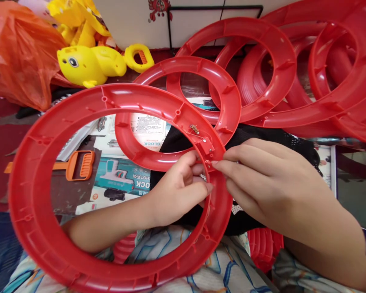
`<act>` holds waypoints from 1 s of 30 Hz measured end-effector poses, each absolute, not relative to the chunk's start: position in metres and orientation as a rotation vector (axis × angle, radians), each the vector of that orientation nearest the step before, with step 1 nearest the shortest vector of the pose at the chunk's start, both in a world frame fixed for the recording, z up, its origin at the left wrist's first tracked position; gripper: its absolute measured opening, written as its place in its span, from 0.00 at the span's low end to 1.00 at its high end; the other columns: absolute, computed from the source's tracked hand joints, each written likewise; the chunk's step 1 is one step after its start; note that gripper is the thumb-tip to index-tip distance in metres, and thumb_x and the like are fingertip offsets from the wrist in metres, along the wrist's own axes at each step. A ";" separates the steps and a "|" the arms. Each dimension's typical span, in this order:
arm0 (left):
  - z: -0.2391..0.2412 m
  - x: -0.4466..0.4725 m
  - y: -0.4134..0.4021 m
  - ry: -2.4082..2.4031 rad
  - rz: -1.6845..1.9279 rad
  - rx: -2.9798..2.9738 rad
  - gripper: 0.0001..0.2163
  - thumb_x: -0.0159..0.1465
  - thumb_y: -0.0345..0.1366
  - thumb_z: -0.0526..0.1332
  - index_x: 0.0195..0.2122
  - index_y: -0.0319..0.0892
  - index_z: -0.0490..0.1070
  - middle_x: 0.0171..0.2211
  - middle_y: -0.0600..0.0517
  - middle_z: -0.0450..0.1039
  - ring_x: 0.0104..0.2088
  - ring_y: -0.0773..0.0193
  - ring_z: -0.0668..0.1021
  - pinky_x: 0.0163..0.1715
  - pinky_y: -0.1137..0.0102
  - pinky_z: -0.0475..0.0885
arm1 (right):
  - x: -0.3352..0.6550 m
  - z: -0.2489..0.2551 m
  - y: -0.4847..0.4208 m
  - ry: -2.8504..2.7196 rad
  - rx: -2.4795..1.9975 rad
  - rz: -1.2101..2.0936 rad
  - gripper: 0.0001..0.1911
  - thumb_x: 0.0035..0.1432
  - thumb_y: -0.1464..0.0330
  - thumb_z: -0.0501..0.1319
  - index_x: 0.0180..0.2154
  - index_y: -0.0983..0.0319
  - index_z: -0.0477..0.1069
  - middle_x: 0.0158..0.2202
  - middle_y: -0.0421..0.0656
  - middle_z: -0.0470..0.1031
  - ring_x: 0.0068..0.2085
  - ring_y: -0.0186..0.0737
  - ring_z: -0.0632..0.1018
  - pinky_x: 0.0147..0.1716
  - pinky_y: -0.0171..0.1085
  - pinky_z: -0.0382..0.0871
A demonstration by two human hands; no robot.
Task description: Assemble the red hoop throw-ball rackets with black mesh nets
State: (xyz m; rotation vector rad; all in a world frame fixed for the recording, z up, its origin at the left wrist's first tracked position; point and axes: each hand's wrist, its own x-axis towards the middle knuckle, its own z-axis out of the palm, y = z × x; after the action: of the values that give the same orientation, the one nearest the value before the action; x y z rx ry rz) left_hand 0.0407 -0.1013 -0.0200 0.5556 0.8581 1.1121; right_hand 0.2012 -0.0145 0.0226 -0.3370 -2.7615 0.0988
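Observation:
A large red plastic ring [33, 171] lies across my lap, filling the left and middle of the view. My left hand [177, 191] reaches through its hole and pinches the ring's right rim from inside, fingers closed on it. My right hand [262, 179] comes from the right, its fingertips pressed together at the same spot on the rim, just below a small metal part [195, 129] set in the ring's channel. What sits between the right fingertips is too small to make out.
Several more red rings [228, 93] lie overlapped behind and to the right. A yellow toy duck [88, 63] and an orange plastic bag [21, 53] sit at the back left. Printed toy cards [122, 175] and an orange comb-like piece [79, 165] lie under the ring.

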 end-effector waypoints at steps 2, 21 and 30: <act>-0.021 0.040 -0.102 0.847 1.105 0.585 0.18 0.58 0.24 0.59 0.48 0.43 0.62 0.43 0.49 0.78 0.28 0.66 0.81 0.29 0.72 0.77 | 0.202 0.025 -0.014 -2.724 -0.339 0.097 0.11 0.66 0.71 0.56 0.37 0.68 0.76 0.34 0.48 0.75 0.34 0.43 0.71 0.31 0.43 0.70; -0.030 0.039 -0.099 0.629 0.888 0.813 0.16 0.63 0.36 0.68 0.52 0.42 0.74 0.45 0.46 0.80 0.41 0.65 0.82 0.40 0.75 0.76 | 0.188 0.006 0.007 -2.028 -0.765 0.991 0.15 0.68 0.60 0.58 0.33 0.61 0.74 0.27 0.40 0.77 0.27 0.33 0.76 0.24 0.30 0.70; -0.029 -0.004 -0.111 0.628 1.270 0.219 0.19 0.67 0.51 0.58 0.38 0.39 0.79 0.30 0.47 0.82 0.39 0.52 0.85 0.41 0.59 0.81 | 0.226 0.026 0.042 -1.519 -0.957 0.584 0.17 0.68 0.58 0.57 0.27 0.57 0.64 0.25 0.42 0.70 0.24 0.31 0.62 0.25 0.35 0.62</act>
State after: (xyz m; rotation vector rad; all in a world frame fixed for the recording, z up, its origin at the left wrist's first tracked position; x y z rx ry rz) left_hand -0.0037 -0.1114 -0.0293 0.2192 0.6285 1.2705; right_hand 0.2256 0.0417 0.0257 -0.9571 -1.5194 0.5837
